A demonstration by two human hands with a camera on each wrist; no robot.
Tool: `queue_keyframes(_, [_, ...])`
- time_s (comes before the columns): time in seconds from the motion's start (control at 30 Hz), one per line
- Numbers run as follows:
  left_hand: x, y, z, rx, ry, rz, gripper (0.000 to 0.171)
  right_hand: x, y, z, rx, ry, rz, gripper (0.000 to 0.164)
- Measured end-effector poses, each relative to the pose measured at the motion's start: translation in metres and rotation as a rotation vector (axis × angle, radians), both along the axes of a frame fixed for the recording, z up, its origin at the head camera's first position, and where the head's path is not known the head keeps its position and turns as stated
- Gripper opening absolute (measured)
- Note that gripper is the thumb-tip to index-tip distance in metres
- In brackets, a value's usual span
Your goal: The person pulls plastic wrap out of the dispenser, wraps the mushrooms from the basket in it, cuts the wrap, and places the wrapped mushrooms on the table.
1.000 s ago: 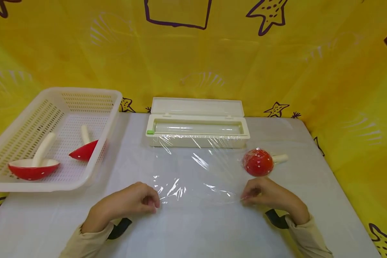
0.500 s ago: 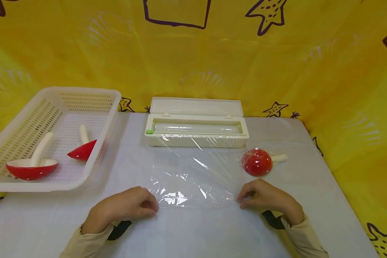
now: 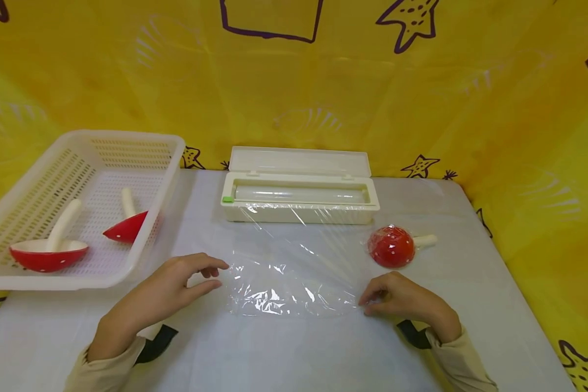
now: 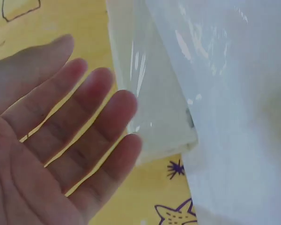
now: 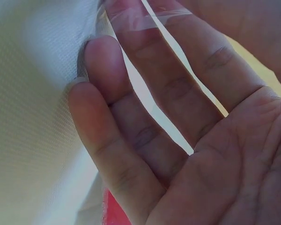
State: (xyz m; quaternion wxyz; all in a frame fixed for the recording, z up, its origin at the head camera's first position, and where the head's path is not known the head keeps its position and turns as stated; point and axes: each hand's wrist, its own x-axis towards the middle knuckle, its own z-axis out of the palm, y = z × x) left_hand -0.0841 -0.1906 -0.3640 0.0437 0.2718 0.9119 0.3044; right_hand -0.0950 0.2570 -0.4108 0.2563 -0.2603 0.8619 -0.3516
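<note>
A sheet of clear cling film runs from the cream cling film dispenser toward me and lies over the table. My right hand pinches its near right corner; in the right wrist view film crosses the fingers. Just left of the sheet, my left hand is off the film, thumb and fingers apart. The left wrist view shows its fingers spread with nothing in them. A red toy mushroom with white dots and a pale stem, its cap covered in film, lies beyond my right hand.
A white plastic basket stands at the left with two red toy mushrooms in it. The dispenser's lid is up, and a green slider sits at its left end. A yellow patterned cloth hangs behind the table.
Both hands drew the film slightly toward me and lowered it. My left hand then let go of its corner and moved left and away; my right hand stayed on its corner.
</note>
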Motion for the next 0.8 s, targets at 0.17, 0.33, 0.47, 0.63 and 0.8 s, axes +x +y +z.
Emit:
queue_keyframes(0.17, [-0.001, -0.012, 0.006, 0.068, 0.18, 0.079, 0.033, 0.0, 0.001, 0.001, 0.01, -0.009, -0.008, 0.013])
queue_keyframes(0.33, [-0.003, -0.025, 0.012, 0.16, 0.292, 0.139, 0.037, 0.001, 0.0, 0.002, 0.009, -0.008, -0.006, 0.014])
queue_keyframes(0.47, [-0.008, -0.038, 0.013, 0.206, 0.381, 0.166, 0.043, 0.001, 0.0, 0.001, 0.014, -0.008, -0.01, 0.014])
queue_keyframes(0.63, [-0.014, -0.052, 0.01, 0.276, 0.494, 0.202, 0.045, 0.0, 0.001, 0.0, 0.016, -0.01, -0.01, 0.014])
queue_keyframes(0.8, [-0.019, -0.063, 0.004, 0.307, 0.554, 0.29, 0.039, -0.001, 0.001, 0.0, 0.016, -0.029, -0.018, 0.015])
